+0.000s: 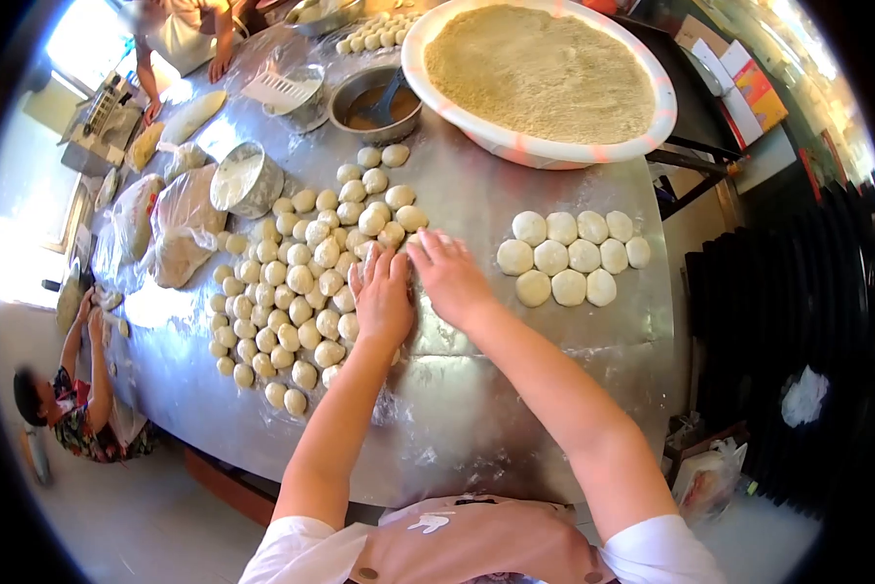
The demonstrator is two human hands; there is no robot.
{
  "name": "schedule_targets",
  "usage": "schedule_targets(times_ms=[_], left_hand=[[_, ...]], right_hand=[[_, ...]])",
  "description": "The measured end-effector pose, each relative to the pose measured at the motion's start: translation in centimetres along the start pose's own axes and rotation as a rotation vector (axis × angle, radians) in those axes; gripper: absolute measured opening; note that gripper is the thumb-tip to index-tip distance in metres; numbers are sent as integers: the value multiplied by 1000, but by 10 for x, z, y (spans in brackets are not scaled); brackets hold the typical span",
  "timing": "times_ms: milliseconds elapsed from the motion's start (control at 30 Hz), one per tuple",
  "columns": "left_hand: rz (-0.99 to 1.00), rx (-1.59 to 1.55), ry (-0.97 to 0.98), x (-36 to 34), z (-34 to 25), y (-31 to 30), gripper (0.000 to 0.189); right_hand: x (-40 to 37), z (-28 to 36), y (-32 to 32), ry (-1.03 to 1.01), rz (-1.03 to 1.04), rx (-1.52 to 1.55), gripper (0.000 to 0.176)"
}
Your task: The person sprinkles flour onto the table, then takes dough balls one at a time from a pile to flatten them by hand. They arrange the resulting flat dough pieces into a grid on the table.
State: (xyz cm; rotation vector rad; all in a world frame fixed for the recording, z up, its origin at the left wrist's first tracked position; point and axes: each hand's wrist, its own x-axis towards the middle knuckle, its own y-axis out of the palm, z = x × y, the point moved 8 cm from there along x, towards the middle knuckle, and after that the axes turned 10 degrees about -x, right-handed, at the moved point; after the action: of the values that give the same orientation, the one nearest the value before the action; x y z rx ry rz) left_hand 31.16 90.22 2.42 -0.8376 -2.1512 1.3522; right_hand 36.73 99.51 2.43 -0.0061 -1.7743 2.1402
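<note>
Many round, flour-dusted dough balls (287, 292) lie in a loose heap on the metal table. My left hand (384, 297) rests at the right edge of this heap, palm down, its fingers stretched out over or against the nearest balls. Close beside it, my right hand (449, 277) reaches forward with its fingers extended; the fingertips touch or cover a pale dough ball (414, 239), mostly hidden. To the right, several flattened dough rounds (568, 255) sit in three neat rows, apart from both hands.
A big white basin (515, 146) of tan crumbly powder stands at the back right. Behind the heap are a metal bowl (345, 92) with brown liquid and a blue utensil, and a metal pot (248, 180). Plastic bags (182, 219) lie left. Two other people work along the table's far sides.
</note>
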Motion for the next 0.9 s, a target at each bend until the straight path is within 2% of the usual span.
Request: schedule_targets(times_ms=[33,133,167,267,300,400,500,600,633,733,767,867,900], left_hand=[[-52,-2,32,1,-3,-5,50],[-101,-82,-61,-2,2,-13,51],[-158,-89,-11,-6,-1,-17,51],[-15,-237,-89,-22,-1,-21,47],[-142,-324,-95,-32,-7,-35,35],[-68,-878,-421,-68,-2,-36,31],[3,-1724,-592,-108,-5,-11,24],[153,-1754,-622,-145,1,8,23],[173,-1612,-648,-156,0,7,21],[371,-2002,-934,-191,-11,25,39],[400,-2029,-946,-196,-15,26,41],[488,-2107,-987,-208,-28,30,49],[484,-1976,-996,-213,-25,40,37]], right_hand=[[8,2,4,18,38,5,44],[18,5,11,107,153,62,37],[22,4,5,112,137,70,30],[29,-5,0,236,200,110,24],[30,-7,0,231,208,107,24],[24,-13,6,231,171,163,28],[-4,-24,18,231,7,284,44],[-56,-33,11,473,77,741,45],[-75,-30,1,532,103,935,44],[-148,-17,-16,710,210,1458,38],[-173,-14,-14,765,257,1592,33],[-236,-22,-25,925,273,1528,23],[-247,-25,-37,858,180,1258,21]])
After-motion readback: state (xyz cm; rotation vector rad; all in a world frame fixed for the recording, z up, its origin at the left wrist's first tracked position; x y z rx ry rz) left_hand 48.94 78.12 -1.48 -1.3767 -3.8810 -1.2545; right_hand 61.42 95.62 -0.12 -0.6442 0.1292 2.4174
